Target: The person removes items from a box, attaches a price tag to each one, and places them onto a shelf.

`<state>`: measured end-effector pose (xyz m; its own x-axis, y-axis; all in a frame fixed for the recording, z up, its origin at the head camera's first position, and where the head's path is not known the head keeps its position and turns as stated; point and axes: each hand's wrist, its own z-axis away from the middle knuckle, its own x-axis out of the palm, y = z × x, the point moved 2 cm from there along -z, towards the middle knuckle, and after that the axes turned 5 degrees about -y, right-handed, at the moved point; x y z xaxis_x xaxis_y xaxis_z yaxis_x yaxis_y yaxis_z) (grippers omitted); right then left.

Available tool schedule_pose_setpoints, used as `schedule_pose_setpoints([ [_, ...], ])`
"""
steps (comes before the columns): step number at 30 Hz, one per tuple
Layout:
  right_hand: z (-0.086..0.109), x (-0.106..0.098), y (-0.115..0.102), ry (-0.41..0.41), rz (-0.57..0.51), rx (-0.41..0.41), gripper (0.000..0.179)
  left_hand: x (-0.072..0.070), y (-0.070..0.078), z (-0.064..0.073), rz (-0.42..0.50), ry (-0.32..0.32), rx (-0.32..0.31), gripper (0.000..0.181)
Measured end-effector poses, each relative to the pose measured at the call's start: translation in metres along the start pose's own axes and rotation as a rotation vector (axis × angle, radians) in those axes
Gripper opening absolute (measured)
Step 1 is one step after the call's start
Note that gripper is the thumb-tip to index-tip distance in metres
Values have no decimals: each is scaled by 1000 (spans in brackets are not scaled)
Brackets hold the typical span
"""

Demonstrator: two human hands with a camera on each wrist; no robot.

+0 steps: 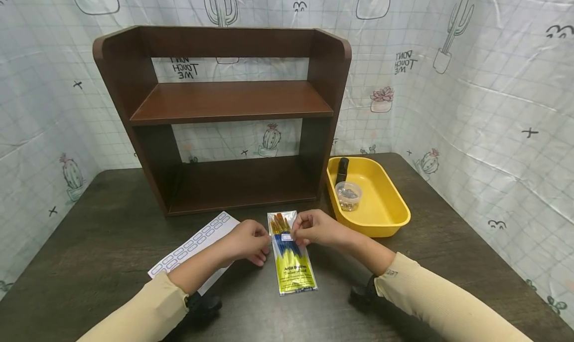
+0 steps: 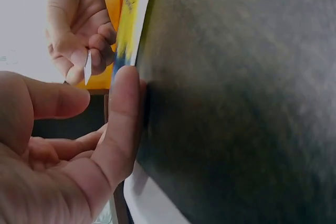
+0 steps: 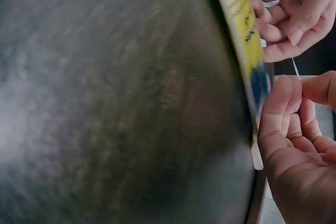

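Note:
A clear packet of artist brushes (image 1: pixel 295 273), yellow at its lower half with blue handles above, lies on the table between both hands. My right hand (image 1: pixel 317 228) pinches a small white label (image 1: pixel 286 237) with a blue border between thumb and fingertip, over the packet's upper part. From the side, in the left wrist view, the label (image 2: pixel 87 67) stands out past the fingertips. My left hand (image 1: pixel 248 241) is at the packet's left edge, thumb and forefinger apart with nothing between them. Under the left forearm lies a white sheet of blue-bordered labels (image 1: pixel 197 243), partly covered.
Behind the hands stands a dark brown two-tier shelf (image 1: pixel 230 102). To the right, a yellow tray (image 1: pixel 374 197) holds a small clear tub (image 1: pixel 348 196) of tiny pieces and a black object (image 1: pixel 342 169). A patterned sheet (image 1: pixel 493 107) hangs around the table (image 1: pixel 89 262).

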<state>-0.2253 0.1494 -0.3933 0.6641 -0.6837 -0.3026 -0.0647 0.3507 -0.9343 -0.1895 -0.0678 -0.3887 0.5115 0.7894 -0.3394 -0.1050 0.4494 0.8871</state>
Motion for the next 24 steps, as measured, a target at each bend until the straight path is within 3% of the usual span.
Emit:
schedule_pose_setpoints([
  [14, -5, 2, 9, -15, -102, 58, 4, 7, -2, -11, 132, 54, -37, 16],
  [20, -6, 2, 10, -24, -152, 76, 3, 8, -4, -16, 251, 43, -47, 9],
  [24, -5, 3, 10, -28, -194, 86, 3, 10, -6, -18, 278, 39, -54, 8],
])
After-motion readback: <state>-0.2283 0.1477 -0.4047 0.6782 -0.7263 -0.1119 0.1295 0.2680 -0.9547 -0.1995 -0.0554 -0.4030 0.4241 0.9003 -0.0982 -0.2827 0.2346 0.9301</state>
